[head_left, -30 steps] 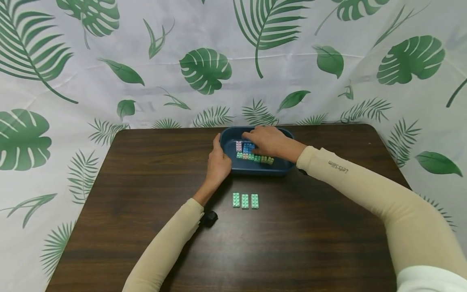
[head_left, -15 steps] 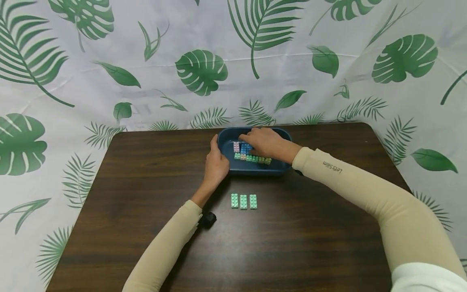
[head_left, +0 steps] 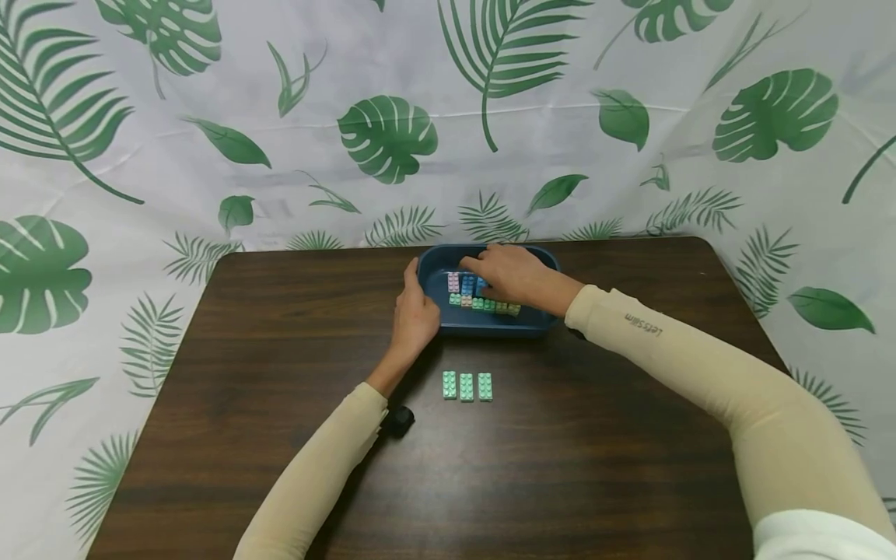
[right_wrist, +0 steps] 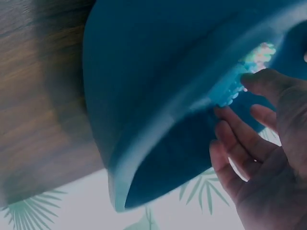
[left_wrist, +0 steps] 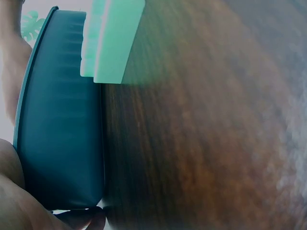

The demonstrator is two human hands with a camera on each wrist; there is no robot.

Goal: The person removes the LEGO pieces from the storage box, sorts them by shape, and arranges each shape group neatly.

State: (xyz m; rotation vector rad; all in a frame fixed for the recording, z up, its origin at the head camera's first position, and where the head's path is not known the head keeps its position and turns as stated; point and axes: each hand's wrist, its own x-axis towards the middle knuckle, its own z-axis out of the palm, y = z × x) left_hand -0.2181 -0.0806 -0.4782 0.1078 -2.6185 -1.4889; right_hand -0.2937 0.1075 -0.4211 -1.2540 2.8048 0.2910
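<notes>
My left hand (head_left: 418, 315) grips the left end of a dark blue plastic tray (head_left: 490, 331), with the thumb side up at its rim. Over the tray's inside reaches my right hand (head_left: 516, 274), thumb and index finger pinching a light blue toy building brick (right_wrist: 229, 88). Right beside that one lies another blue brick (head_left: 467, 285), and a pink brick (head_left: 453, 281) is to its left. A row of green, peach and olive bricks (head_left: 478, 303) runs along the front of the tray. The right hand partly covers the tray's contents.
Three mint-green bricks (head_left: 467, 386) stand side by side on the dark wooden table (head_left: 560, 467), in front of the tray. A leaf-patterned cloth (head_left: 294, 163) hangs behind the table's far edge. A black wrist device (head_left: 400, 421) sits at the left wrist.
The blue brick at my right fingertips has shifted slightly right, opening a gap from its blue neighbour. My left hand keeps its grip on the tray. The head view has shifted a little.
</notes>
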